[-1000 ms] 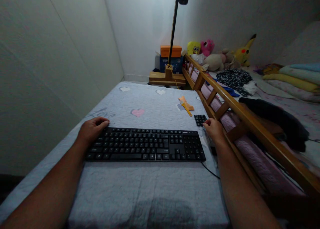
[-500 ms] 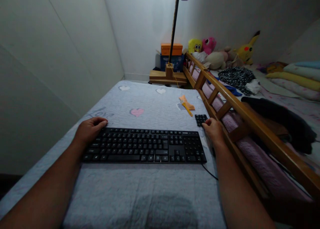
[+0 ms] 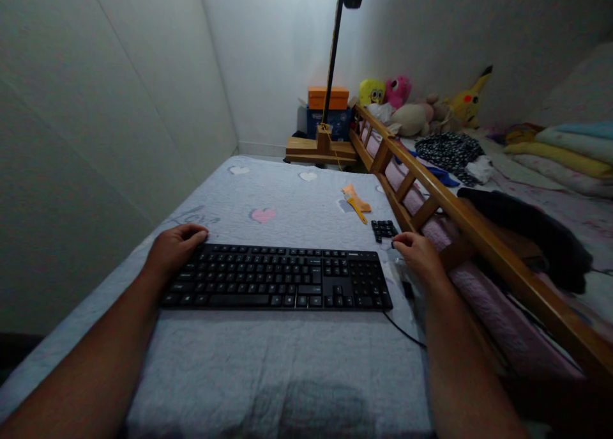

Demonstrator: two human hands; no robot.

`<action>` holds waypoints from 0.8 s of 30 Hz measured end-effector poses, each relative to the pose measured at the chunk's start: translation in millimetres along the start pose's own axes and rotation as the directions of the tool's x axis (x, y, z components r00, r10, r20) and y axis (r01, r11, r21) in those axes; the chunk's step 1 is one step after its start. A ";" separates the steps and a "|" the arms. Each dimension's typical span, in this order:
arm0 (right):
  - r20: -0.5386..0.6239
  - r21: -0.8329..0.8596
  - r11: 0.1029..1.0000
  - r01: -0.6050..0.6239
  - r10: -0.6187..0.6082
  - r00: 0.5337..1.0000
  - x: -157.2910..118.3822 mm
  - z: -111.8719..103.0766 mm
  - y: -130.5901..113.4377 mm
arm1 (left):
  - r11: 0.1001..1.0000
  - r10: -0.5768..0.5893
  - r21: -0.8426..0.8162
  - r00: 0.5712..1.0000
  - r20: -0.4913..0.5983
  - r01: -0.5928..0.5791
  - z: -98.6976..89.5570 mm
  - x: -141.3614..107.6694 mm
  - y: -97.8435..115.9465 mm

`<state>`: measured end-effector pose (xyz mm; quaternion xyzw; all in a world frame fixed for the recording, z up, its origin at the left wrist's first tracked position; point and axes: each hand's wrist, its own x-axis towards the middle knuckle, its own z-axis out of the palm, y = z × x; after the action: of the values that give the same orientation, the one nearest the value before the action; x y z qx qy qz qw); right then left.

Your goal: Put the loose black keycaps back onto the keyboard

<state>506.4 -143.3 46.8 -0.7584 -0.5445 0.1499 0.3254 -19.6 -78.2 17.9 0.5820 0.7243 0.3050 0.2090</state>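
A black keyboard [image 3: 268, 279] lies flat across the bed. Its number pad [image 3: 368, 279] at the right end looks bare of keycaps. Around the keyboard's upper left corner my left hand [image 3: 175, 247] is closed, thumb along the top edge. My right hand [image 3: 416, 252] is off the keyboard's upper right corner, thumb and forefinger pinching a small black keycap [image 3: 393, 244]. Just left of those fingertips, several loose black keycaps [image 3: 383, 227] sit grouped on the sheet. Beyond them lie a yellow-handled brush [image 3: 357, 210] and an orange cloth [image 3: 360, 199].
A wooden bed rail [image 3: 431, 186] runs along the right, close to my right forearm. The keyboard's cable [image 3: 405, 330] trails to the right under that arm. A clear plastic bag [image 3: 407, 298] lies beside it. A lamp stand [image 3: 324, 142] rises beyond the bed's far end.
My right hand has drawn back to the right from the loose keycaps with one pinched in its fingers. My left hand stays at the keyboard's corner.
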 end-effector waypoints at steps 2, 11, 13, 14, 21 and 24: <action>0.086 0.011 0.999 0.036 -0.037 0.996 -9.9 -6.9 -6.6 | 1.000 0.008 0.011 1.000 -0.005 -0.008 0.4 1.4 -2.6; 0.286 0.169 0.978 0.126 -0.171 0.943 -72.3 -11.3 -36.3 | 1.000 0.021 -0.012 1.000 0.000 -0.021 0.1 -0.6 0.1; 0.309 0.190 0.976 0.108 -0.163 0.937 -81.2 -7.6 -39.1 | 0.999 0.028 -0.024 1.000 0.000 -0.028 0.5 -0.2 -0.7; 0.312 0.190 0.976 0.106 -0.163 0.936 -84.2 -5.5 -39.9 | 0.999 0.030 -0.028 1.000 0.001 -0.030 0.8 0.3 -1.8; 0.291 0.123 0.966 0.229 -0.256 0.922 -91.3 6.0 -40.1 | 0.999 0.051 -0.008 0.999 -0.011 -0.051 1.9 3.8 -8.8; 0.264 0.093 0.945 0.314 -0.327 0.907 -93.5 9.5 -38.1 | 0.999 0.048 0.002 0.999 -0.007 -0.048 1.2 3.4 -7.7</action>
<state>439.2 -219.1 52.9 -0.6222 -0.6976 0.2118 0.2851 -25.1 -75.8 11.9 0.5982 0.7112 0.3114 0.1986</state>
